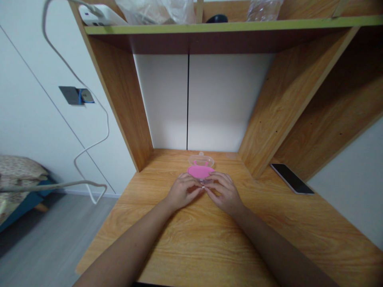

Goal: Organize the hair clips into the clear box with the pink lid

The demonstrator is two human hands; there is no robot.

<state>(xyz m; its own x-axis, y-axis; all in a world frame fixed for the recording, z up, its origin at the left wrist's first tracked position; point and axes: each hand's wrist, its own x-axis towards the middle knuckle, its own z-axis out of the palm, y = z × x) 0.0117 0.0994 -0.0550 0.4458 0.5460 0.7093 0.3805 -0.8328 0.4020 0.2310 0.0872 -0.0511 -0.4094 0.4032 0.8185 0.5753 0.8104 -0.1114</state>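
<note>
Where both hands meet, left hand (pixel 182 192) and right hand (pixel 225 192) pinch a pink case (pixel 200 172), clear lid (pixel 201 160) open.

the near edge of the pink case (pixel 200 172) is covered by the fingertips (pixel 200 186). a tiny pale item pinched there is too small to be identified. both forearms are cut off by the bottom edge. the plastic bags (pixel 155 11) are cropped at the top edge.
</note>
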